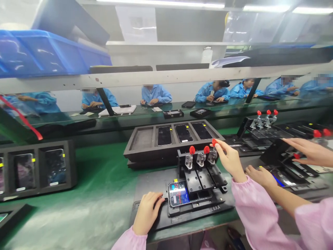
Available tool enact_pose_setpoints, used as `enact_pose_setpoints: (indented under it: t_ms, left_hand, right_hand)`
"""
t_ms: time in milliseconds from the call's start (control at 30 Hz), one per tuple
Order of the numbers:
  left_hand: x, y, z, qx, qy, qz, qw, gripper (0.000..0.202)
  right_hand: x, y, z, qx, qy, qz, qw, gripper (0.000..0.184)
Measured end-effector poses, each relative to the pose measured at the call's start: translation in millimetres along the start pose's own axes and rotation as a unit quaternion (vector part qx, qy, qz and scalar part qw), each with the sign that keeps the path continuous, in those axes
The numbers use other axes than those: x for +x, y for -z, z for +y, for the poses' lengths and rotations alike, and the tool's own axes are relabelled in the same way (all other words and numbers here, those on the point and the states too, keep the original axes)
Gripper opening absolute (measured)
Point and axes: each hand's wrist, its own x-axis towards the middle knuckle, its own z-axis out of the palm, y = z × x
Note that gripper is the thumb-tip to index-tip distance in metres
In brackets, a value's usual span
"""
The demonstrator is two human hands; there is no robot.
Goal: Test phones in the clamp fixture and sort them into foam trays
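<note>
My left hand (147, 212) is at the lower middle, its fingers pressed against the left edge of a smartphone (179, 193). The phone lies in a black clamping fixture (200, 208), its screen lit with blue and red. My right hand (229, 160) pinches the red knob (214, 142) of the rightmost of three toggle clamps (201, 158) standing on the fixture. The other two knobs stand free just left of my fingers. Both of my sleeves are pink.
A black tray (135, 147) holding several phones stands behind the fixture. Another person's pink-sleeved hands (260, 175) work a second fixture (291, 173) at right. A black foam tray (70, 163) with phones lies left on the green mat. Blue-clad workers sit beyond a glass partition (166, 118).
</note>
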Motion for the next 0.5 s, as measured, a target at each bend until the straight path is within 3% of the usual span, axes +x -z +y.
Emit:
enact_pose_setpoints:
  t_ms: [200, 500]
  left_hand:
    - [1.4, -3.5, -0.6, 0.003, -0.007, 0.005, 1.000, 0.022]
    - [13.9, -7.5, 27.0, 0.003, 0.004, 0.008, 1.000, 0.025]
  right_hand:
    - [-2.7, 1.4, -5.3, 0.014, -0.010, -0.005, 1.000, 0.030]
    - [-1.9, 1.8, -1.3, 0.044, -0.020, -0.002, 0.999, 0.033]
